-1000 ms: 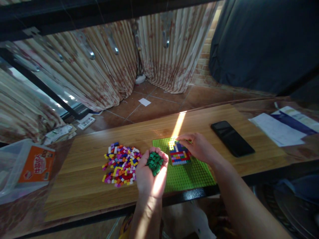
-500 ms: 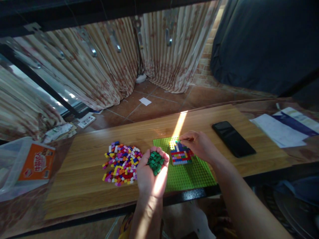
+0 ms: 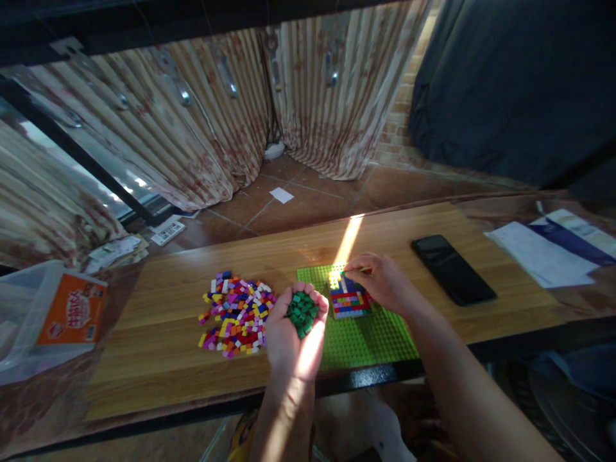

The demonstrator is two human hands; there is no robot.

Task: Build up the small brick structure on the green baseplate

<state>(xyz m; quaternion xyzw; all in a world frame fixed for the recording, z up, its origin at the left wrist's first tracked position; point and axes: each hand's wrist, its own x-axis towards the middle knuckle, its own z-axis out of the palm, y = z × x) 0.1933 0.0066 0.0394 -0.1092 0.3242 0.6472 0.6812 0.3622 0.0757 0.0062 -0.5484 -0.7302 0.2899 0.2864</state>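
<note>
My left hand (image 3: 294, 333) is cupped palm up, its fingers curled round a heap of small dark green toy bricks (image 3: 302, 313). Just right of it, a bright green studded baseplate (image 3: 356, 346) lies on the wooden board. Rows of coloured bricks (image 3: 349, 301) are built up on the far part of that plate, with a sunlit yellowish patch at their far left corner. Over the far edge of these rows, my right hand (image 3: 380, 279) pinches thumb and forefinger together on a small green brick (image 3: 342, 274), mostly hidden by the fingertips.
Loose mixed-colour bricks (image 3: 238, 314) lie spread left of my left hand. A black phone (image 3: 452, 269) rests on the wooden board (image 3: 158, 346) at right, with papers (image 3: 539, 253) beyond it. A clear plastic box (image 3: 29, 346) with an orange label stands at far left.
My right hand's fingertips have shifted slightly left and down over the built rows. My left hand still holds the green bricks, and the view has moved a little.
</note>
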